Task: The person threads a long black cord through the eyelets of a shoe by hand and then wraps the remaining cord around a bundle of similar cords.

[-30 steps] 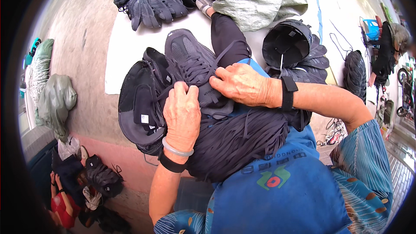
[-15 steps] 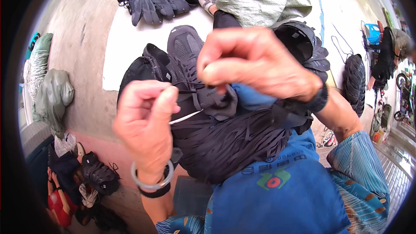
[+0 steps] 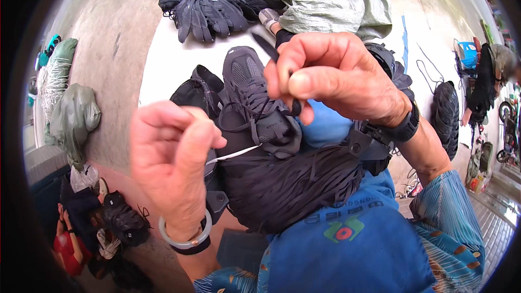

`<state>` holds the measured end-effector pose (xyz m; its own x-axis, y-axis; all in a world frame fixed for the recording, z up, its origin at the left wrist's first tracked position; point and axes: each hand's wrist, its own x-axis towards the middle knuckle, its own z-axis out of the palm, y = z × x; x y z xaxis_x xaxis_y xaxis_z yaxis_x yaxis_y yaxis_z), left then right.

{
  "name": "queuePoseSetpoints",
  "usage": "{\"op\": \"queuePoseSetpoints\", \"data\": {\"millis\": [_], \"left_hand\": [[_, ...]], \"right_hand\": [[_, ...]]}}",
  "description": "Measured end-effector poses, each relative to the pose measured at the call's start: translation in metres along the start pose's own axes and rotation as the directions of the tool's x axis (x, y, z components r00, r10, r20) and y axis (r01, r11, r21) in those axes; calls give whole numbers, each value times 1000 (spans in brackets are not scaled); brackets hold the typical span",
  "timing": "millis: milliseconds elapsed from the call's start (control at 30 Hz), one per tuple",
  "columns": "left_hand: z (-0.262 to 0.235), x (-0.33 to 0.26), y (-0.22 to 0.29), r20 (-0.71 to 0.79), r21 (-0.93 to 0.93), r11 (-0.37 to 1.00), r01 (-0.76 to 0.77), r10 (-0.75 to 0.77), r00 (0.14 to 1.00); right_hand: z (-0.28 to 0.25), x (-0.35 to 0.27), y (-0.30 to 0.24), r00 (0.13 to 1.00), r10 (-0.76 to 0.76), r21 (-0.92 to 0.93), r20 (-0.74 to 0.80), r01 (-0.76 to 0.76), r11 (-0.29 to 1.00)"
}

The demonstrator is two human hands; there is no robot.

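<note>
— On the person's lap, what lies there?
— 1 dark grey sneaker [image 3: 255, 95], toe pointing away, resting on a bundle of black laces [image 3: 293, 184] above a blue apron [image 3: 347, 244].
— And the hands?
— The left hand [image 3: 173, 165] is closed in a pinch on a thin white strip [image 3: 233, 154] that runs toward the shoe's tongue. It wears a pale bangle [image 3: 184, 239] at the wrist.
— The right hand?
— The right hand [image 3: 331, 76] is raised over the shoe, fingers curled tight around a black lace end [image 3: 266, 46] that sticks up past the knuckles. A black watch [image 3: 407, 127] sits on that wrist.
— What surrounds them?
— Farther off on the concrete floor [image 3: 108, 38], a heap of dark shoes [image 3: 211, 5] beside a grey-green sack [image 3: 336, 0]. At the left, 1 more sack [image 3: 76, 116]; below it, several more shoes [image 3: 119, 222].
</note>
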<state>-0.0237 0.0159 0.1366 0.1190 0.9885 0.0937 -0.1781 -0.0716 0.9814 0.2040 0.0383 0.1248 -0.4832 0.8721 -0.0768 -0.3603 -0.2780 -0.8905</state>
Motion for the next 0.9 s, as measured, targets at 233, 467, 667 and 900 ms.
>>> {"op": "queuePoseSetpoints", "data": {"millis": [233, 467, 667, 900], "left_hand": [[22, -44, -66, 284, 525, 845, -102, -60, 957], [-2, -39, -65, 259, 326, 905, 272, -362, 895], [-41, -48, -69, -21, -99, 952, 290, -293, 956], [-56, -56, -74, -70, -322, 889, 324, -364, 929]], "right_hand": [[34, -4, 0, 974, 170, 115, 148, -188, 975], [-3, -15, -7, 997, 68, -158, -30, -72, 985], [-24, -25, 7, 984, -91, -371, -155, 28, 928], [-24, -33, 1, 981, 178, -99, -78, -185, 978]]}}
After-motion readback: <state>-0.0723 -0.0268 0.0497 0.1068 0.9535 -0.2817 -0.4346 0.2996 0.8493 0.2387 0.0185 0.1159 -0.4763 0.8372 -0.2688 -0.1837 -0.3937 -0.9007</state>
